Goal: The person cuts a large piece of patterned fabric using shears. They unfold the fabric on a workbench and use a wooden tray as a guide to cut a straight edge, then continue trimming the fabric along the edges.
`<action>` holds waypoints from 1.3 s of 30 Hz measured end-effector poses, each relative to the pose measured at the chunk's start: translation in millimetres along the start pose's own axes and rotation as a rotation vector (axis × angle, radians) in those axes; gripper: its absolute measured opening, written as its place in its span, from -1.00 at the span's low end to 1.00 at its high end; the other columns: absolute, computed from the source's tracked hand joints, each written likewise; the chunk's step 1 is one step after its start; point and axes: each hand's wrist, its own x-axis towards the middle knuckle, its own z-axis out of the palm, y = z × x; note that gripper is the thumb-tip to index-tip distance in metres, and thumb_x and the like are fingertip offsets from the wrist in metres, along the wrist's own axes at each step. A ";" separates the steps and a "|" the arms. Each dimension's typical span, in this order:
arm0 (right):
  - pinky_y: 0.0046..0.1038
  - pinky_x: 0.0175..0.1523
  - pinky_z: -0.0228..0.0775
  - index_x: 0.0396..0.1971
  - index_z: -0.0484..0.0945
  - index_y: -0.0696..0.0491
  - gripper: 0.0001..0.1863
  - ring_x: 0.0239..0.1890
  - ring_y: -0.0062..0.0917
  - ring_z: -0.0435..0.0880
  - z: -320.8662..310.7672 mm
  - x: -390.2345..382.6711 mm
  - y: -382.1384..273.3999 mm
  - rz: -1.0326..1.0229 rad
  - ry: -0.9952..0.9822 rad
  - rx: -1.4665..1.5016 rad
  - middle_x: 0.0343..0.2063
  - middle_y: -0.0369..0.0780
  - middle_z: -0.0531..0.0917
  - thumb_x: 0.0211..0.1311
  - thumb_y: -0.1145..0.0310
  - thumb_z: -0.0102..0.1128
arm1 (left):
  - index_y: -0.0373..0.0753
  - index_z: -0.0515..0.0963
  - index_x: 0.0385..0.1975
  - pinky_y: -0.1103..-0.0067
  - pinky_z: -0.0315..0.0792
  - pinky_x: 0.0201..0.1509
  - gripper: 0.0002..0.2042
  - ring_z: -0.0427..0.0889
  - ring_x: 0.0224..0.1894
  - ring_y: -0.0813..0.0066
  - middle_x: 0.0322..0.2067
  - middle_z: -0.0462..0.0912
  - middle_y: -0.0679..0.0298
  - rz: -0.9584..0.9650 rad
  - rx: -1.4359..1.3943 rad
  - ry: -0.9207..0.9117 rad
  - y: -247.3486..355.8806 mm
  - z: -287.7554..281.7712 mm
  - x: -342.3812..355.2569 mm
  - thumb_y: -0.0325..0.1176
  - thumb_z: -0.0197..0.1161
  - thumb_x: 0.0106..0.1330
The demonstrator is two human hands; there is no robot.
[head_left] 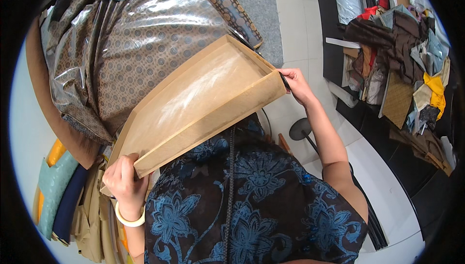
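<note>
A shallow tan rectangular tray with low walls and streaky pale marks inside is held at a slant in front of my body. My left hand, a cream bangle at its wrist, is closed on the lower left end of the tray. My right hand grips the far right corner, where a thin black piece shows under my fingers; I cannot make out what it is. Behind the tray, glossy brown patterned fabric lies spread on a grey felt surface.
Rolls of teal and navy fabric stand at the lower left beside tan cloth. A dark surface at the right holds piled scraps. A round black pedestal stands on the tiled floor near my right arm.
</note>
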 end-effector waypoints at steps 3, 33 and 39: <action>-0.69 -0.60 -0.03 -0.36 0.71 0.08 -0.69 -0.70 -0.85 0.28 -11.7 9.4 12.1 0.041 -0.038 0.061 -0.68 -0.47 0.44 0.23 0.11 0.42 | -0.32 0.49 -0.37 0.39 0.40 -0.38 -0.64 0.56 -0.45 0.00 -0.49 0.52 0.04 -0.002 0.004 -0.011 -0.4 -1.4 0.8 -0.54 0.43 -0.24; -0.72 -0.51 0.09 -0.12 0.73 0.04 -0.70 -0.58 -0.87 0.34 16.9 67.0 82.0 -0.101 -0.012 0.171 -0.58 -0.51 0.50 0.27 0.17 0.40 | -0.30 0.48 -0.42 0.43 0.36 -0.44 -0.69 0.56 -0.52 0.14 -0.53 0.55 0.14 0.021 0.035 0.045 2.6 -0.5 9.9 -0.55 0.43 -0.22; -0.71 -0.50 0.11 -0.12 0.72 0.04 -0.71 -0.58 -0.85 0.35 23.1 77.9 86.8 -0.118 -0.027 0.179 -0.58 -0.50 0.51 0.27 0.19 0.40 | -0.30 0.50 -0.39 0.42 0.38 -0.42 -0.67 0.56 -0.51 0.09 -0.53 0.54 0.11 0.014 0.035 0.039 3.5 -0.5 8.1 -0.55 0.42 -0.23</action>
